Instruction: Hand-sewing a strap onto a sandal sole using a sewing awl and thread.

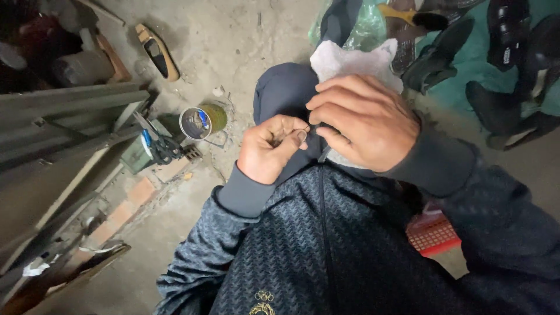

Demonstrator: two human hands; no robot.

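Note:
My left hand [271, 149] pinches a small metal ring [301, 136] between thumb and forefinger, just above my lap. My right hand [361, 122] rests to its right with fingers curled, its fingertips almost touching the ring and the left fingers. Under the right hand lies a white fuzzy cloth [350, 61] spread over my dark-trousered knee [283, 90]. What, if anything, the right fingers grip is hidden by the hand itself.
A round tin can [201, 121] with small items stands on the concrete floor at left, beside a green tool with black handles [154, 150] on bricks. A shoe [156, 51] lies farther back. Black shoes [501, 70] sit on a green sheet at right. A red basket [433, 233] is by my side.

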